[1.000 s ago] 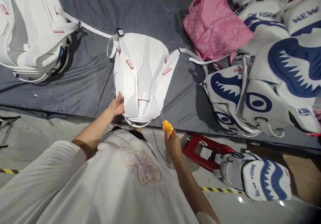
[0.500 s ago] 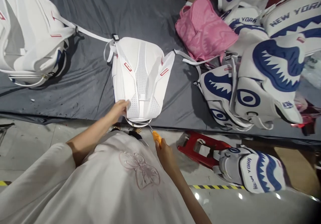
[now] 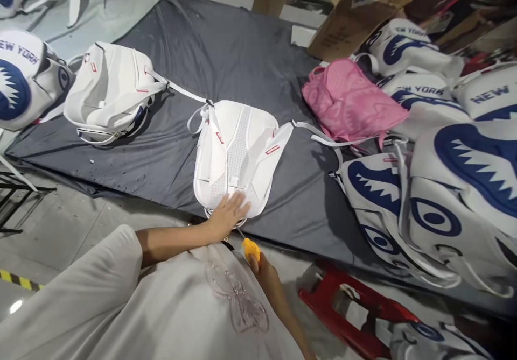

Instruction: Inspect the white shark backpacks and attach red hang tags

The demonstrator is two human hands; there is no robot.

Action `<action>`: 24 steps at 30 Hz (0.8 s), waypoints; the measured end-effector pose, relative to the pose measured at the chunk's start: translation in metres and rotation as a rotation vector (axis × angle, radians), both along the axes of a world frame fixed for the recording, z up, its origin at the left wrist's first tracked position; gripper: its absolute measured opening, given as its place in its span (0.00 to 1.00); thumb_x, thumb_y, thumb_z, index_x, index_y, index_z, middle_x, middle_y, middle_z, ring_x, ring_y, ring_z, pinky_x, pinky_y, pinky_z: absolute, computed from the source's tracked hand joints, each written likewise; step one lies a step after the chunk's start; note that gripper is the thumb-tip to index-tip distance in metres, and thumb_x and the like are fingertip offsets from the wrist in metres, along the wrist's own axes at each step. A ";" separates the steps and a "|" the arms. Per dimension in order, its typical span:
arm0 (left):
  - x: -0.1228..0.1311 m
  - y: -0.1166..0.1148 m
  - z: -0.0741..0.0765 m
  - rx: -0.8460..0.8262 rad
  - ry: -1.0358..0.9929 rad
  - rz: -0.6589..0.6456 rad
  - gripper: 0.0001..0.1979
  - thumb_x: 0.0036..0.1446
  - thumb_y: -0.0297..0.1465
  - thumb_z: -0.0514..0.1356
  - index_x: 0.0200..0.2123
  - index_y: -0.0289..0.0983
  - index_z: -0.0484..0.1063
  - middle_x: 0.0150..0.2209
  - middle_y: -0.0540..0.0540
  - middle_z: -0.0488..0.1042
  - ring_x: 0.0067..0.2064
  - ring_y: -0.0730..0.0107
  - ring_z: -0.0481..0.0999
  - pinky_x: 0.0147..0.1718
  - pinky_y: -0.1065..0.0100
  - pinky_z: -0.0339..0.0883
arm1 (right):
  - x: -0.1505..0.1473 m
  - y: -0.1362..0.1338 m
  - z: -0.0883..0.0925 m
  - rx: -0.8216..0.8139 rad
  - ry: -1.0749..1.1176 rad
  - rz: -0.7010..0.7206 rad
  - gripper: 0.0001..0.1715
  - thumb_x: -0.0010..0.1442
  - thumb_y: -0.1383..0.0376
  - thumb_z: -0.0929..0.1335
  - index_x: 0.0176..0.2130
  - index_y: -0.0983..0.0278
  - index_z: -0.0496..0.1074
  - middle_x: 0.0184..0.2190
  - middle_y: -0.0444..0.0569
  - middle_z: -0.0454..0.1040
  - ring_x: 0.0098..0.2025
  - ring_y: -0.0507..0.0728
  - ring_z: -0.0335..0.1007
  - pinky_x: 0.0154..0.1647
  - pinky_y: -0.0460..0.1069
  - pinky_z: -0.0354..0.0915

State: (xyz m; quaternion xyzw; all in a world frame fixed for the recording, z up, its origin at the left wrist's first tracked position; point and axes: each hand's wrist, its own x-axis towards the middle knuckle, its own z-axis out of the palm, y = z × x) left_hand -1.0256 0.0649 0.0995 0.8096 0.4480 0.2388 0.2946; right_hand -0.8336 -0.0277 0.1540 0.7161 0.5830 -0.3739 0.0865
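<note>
A white backpack (image 3: 238,150) lies on the dark sheet with its back panel and shoulder straps facing up. My left hand (image 3: 226,217) rests on its lower end, fingers stretched out and slightly spread. Just beside it, my right hand (image 3: 264,274) is closed round an orange-handled tool (image 3: 251,249). A thin metal shaft runs from that handle to the backpack's near edge, by the top loop; its tip is hidden there. The backpack's webbing straps reach out to both sides.
More white backpacks lie left (image 3: 111,91) and in a pile at right (image 3: 371,204), with a pink backpack (image 3: 351,99) behind. A cardboard box (image 3: 347,21) stands at the back. Below the dark sheet's (image 3: 133,171) front edge is a red plastic frame (image 3: 327,295).
My left hand has moved from the backpack's left side to the middle of its lower end, its fingers now spread. My right hand keeps the orange-handled tool. The view has shifted, showing more at left.
</note>
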 end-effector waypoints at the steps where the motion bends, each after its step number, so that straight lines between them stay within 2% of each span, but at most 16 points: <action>1: 0.003 0.005 -0.002 -0.056 -0.023 0.022 0.33 0.57 0.26 0.52 0.67 0.44 0.57 0.72 0.43 0.45 0.73 0.54 0.37 0.69 0.42 0.36 | 0.004 0.003 0.002 -0.012 0.045 -0.007 0.24 0.68 0.54 0.51 0.45 0.56 0.70 0.37 0.52 0.81 0.42 0.63 0.79 0.36 0.52 0.69; 5: 0.009 0.026 -0.006 -0.101 -0.065 0.171 0.32 0.54 0.25 0.52 0.63 0.38 0.64 0.69 0.38 0.55 0.72 0.46 0.44 0.68 0.42 0.39 | 0.025 0.012 0.007 -0.006 0.208 -0.048 0.22 0.67 0.54 0.54 0.49 0.53 0.70 0.42 0.51 0.81 0.46 0.65 0.78 0.41 0.56 0.70; 7: 0.018 0.035 -0.001 -0.090 -0.071 0.209 0.32 0.52 0.24 0.53 0.63 0.37 0.66 0.67 0.36 0.60 0.70 0.42 0.51 0.68 0.44 0.42 | 0.038 0.014 0.001 0.030 0.239 -0.047 0.23 0.67 0.54 0.53 0.49 0.54 0.70 0.43 0.52 0.80 0.47 0.65 0.78 0.43 0.56 0.70; 9: 0.035 0.048 0.009 -0.076 -0.058 0.231 0.35 0.51 0.22 0.55 0.64 0.37 0.64 0.64 0.35 0.65 0.67 0.42 0.59 0.67 0.45 0.45 | 0.052 0.019 -0.007 0.074 0.280 -0.067 0.26 0.66 0.54 0.53 0.50 0.59 0.70 0.43 0.56 0.79 0.46 0.65 0.77 0.43 0.56 0.70; 12: 0.074 0.080 0.038 -0.063 -0.040 0.295 0.39 0.50 0.21 0.57 0.67 0.34 0.57 0.52 0.36 0.76 0.58 0.47 0.72 0.64 0.46 0.52 | 0.069 0.035 -0.011 0.181 0.331 -0.112 0.30 0.65 0.52 0.53 0.52 0.66 0.70 0.38 0.58 0.79 0.41 0.63 0.77 0.40 0.54 0.69; 14: 0.097 0.108 0.065 -0.068 -0.053 0.418 0.40 0.53 0.23 0.59 0.69 0.34 0.52 0.42 0.40 0.80 0.50 0.52 0.77 0.60 0.50 0.60 | 0.076 0.050 -0.003 0.288 0.287 -0.139 0.31 0.65 0.50 0.53 0.51 0.67 0.70 0.34 0.57 0.78 0.35 0.63 0.76 0.36 0.53 0.68; 15: 0.105 0.121 0.078 -0.064 -0.105 0.506 0.40 0.54 0.25 0.59 0.70 0.35 0.51 0.40 0.42 0.80 0.48 0.53 0.77 0.57 0.53 0.63 | 0.078 0.056 0.003 0.353 0.244 -0.150 0.32 0.65 0.50 0.53 0.49 0.67 0.70 0.32 0.57 0.77 0.33 0.63 0.75 0.34 0.53 0.67; 16: 0.109 0.132 0.091 -0.047 -0.204 0.600 0.40 0.55 0.27 0.61 0.70 0.36 0.50 0.41 0.42 0.80 0.48 0.55 0.77 0.55 0.56 0.66 | 0.080 0.061 0.009 0.428 0.203 -0.158 0.32 0.65 0.49 0.53 0.49 0.67 0.70 0.31 0.57 0.77 0.32 0.63 0.75 0.31 0.53 0.65; 18: 0.108 0.144 0.109 0.046 -0.521 0.757 0.41 0.54 0.30 0.63 0.69 0.39 0.52 0.50 0.43 0.77 0.52 0.58 0.76 0.54 0.62 0.67 | 0.081 0.064 0.019 0.577 0.162 -0.140 0.32 0.65 0.48 0.53 0.48 0.68 0.70 0.30 0.57 0.76 0.30 0.63 0.74 0.29 0.52 0.64; 20: 0.099 0.140 0.110 0.153 -0.861 0.892 0.38 0.54 0.32 0.63 0.66 0.41 0.54 0.58 0.43 0.72 0.56 0.62 0.73 0.55 0.66 0.66 | 0.080 0.059 0.020 0.667 0.205 -0.063 0.32 0.66 0.48 0.54 0.49 0.68 0.69 0.29 0.56 0.77 0.29 0.62 0.75 0.28 0.51 0.63; 21: 0.095 0.131 0.105 0.156 -0.929 0.950 0.35 0.56 0.34 0.62 0.65 0.42 0.55 0.59 0.43 0.70 0.57 0.64 0.72 0.56 0.67 0.66 | 0.079 0.056 0.017 0.679 0.248 -0.012 0.31 0.66 0.48 0.54 0.49 0.68 0.70 0.28 0.55 0.77 0.28 0.62 0.75 0.28 0.50 0.63; 22: 0.090 0.118 0.096 0.109 -0.919 0.995 0.32 0.59 0.35 0.60 0.65 0.42 0.55 0.59 0.43 0.70 0.57 0.66 0.72 0.56 0.67 0.66 | 0.077 0.051 0.012 0.672 0.294 0.039 0.30 0.67 0.49 0.54 0.49 0.67 0.70 0.27 0.55 0.77 0.28 0.61 0.75 0.27 0.50 0.63; 24: 0.085 0.081 0.074 -0.078 -0.757 1.015 0.27 0.62 0.39 0.56 0.62 0.41 0.59 0.55 0.41 0.74 0.54 0.65 0.74 0.52 0.64 0.70 | 0.075 0.045 -0.005 0.624 0.338 0.098 0.29 0.68 0.49 0.53 0.46 0.66 0.70 0.26 0.53 0.77 0.26 0.61 0.75 0.26 0.49 0.62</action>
